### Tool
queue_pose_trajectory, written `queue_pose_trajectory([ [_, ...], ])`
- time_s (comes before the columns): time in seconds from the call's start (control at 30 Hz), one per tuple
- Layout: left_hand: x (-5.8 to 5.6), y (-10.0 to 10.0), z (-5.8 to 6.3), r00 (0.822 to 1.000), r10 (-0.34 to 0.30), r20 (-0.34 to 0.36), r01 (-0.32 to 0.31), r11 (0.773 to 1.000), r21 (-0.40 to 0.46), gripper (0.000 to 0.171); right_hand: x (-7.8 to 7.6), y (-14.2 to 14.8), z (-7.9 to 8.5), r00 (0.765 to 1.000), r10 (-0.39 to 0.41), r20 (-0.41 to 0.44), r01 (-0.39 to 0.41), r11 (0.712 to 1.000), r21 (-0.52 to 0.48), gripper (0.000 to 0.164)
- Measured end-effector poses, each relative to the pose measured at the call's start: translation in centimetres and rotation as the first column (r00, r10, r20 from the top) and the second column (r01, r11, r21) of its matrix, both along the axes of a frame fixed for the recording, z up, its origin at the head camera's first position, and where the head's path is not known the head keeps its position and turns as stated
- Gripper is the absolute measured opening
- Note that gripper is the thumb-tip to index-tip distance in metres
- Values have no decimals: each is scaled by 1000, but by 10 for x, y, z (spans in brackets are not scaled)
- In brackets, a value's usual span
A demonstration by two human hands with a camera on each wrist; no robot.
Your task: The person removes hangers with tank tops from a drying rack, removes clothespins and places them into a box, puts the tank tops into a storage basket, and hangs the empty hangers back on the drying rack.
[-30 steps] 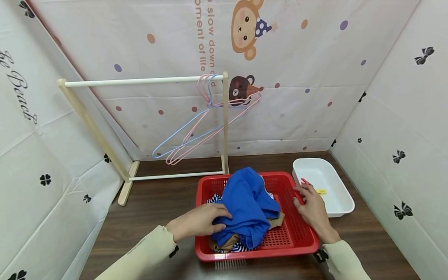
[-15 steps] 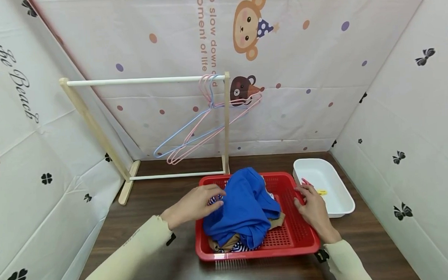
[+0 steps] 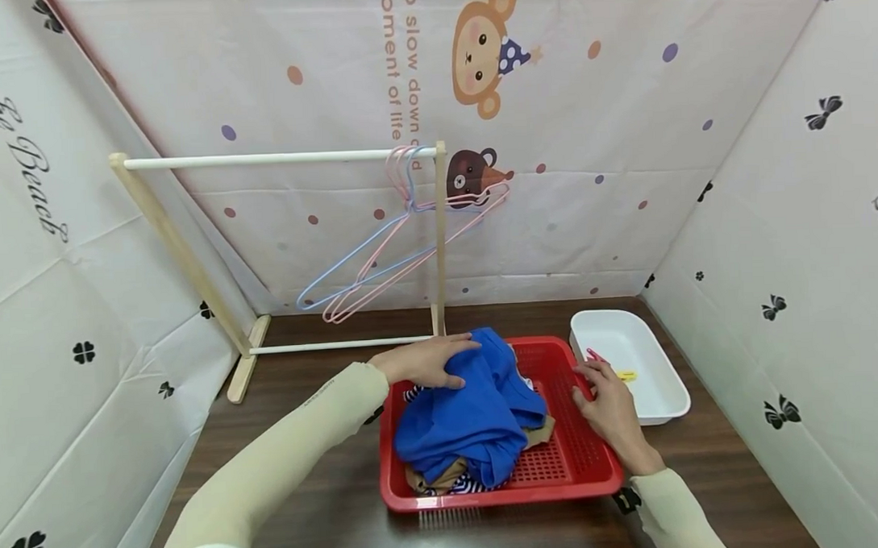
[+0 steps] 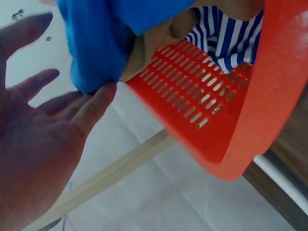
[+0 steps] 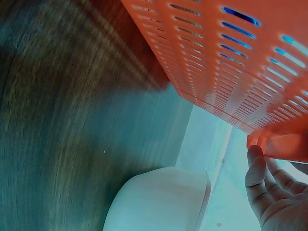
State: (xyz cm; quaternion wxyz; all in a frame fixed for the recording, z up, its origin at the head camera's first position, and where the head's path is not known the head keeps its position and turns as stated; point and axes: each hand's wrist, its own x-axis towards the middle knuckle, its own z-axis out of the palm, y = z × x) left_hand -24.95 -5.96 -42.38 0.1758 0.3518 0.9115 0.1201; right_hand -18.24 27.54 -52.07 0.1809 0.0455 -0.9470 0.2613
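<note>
A red perforated basket (image 3: 534, 494) stands on the table with a crumpled blue garment (image 3: 466, 426) on top of its pile. Brown cloth (image 3: 446, 477) and navy-and-white striped cloth (image 3: 470, 486) show beneath it. My left hand (image 3: 423, 362) reaches over the basket's far left side, its fingers extended at the blue garment's upper edge. In the left wrist view the fingers are spread, with one fingertip (image 4: 107, 91) touching the blue cloth. My right hand (image 3: 614, 411) holds the basket's right rim; the right wrist view shows its fingers curled at that rim.
A white plastic tub (image 3: 660, 379) right of the basket contains a yellow clothespin (image 3: 626, 375) and a pink one (image 3: 595, 355). Behind stands a rack with a white rail (image 3: 275, 159). Pink and blue hangers (image 3: 351, 251) hang at its right end. Printed sheets enclose the table (image 3: 309, 504).
My left hand has let go of the blue garment's left side and moved up and right to its far edge. My right hand stays on the rim.
</note>
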Motion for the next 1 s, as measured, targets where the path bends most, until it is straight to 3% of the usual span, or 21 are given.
queue_pose_trajectory([
  [0.23,0,5,-5,996,-82,41,85,994,-73,64,0,1,-2,1000,-4,13,4,1000,-3,36],
  [0.43,9,2,-10,992,-92,90,102,988,-115,59,-1,1,-1,1000,4,0,-4,1000,-5,35],
  [0.63,11,0,-15,986,-118,120,137,976,-171,56,-2,0,-1,1000,3,4,-3,1000,-14,35],
  [0.8,11,-2,-15,987,-112,114,128,981,-145,54,-1,-1,-1,1000,2,11,-2,1000,-17,36],
  [1.0,12,-7,-10,995,-87,54,90,995,-50,51,-1,0,3,1000,19,13,-19,1000,8,36],
])
